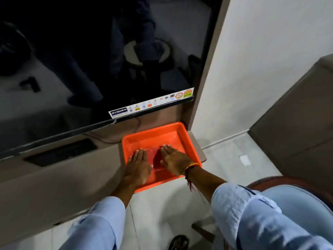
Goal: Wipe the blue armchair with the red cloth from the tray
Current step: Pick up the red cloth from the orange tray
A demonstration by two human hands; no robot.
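1. We see an orange tray (182, 138) near the middle of the view, on a grey bench (54, 186) below a large dark screen (90, 51).
2. The red cloth (155, 159) lies flat in the tray; it is close to the tray in colour and its edges are hard to trace.
3. Left hand (137, 166): palm down, fingers straight and together, pressed flat on the cloth's 9 o'clock side. It grips nothing.
4. Right hand (173, 158): likewise flat and spread on the cloth at 3 o'clock, gripping nothing. A thread band (191, 168) circles its wrist.
5. The two hands lie side by side, slightly apart, with red cloth showing between them.
6. Both forearms wear rolled pale blue sleeves (239, 204).
7. The blue armchair (306, 199) sits at 4 o'clock, its dark wooden rim curving round pale blue upholstery, well apart from the tray.
8. A sticker strip (151, 103) runs along the screen's lower edge at 12 o'clock from the tray.
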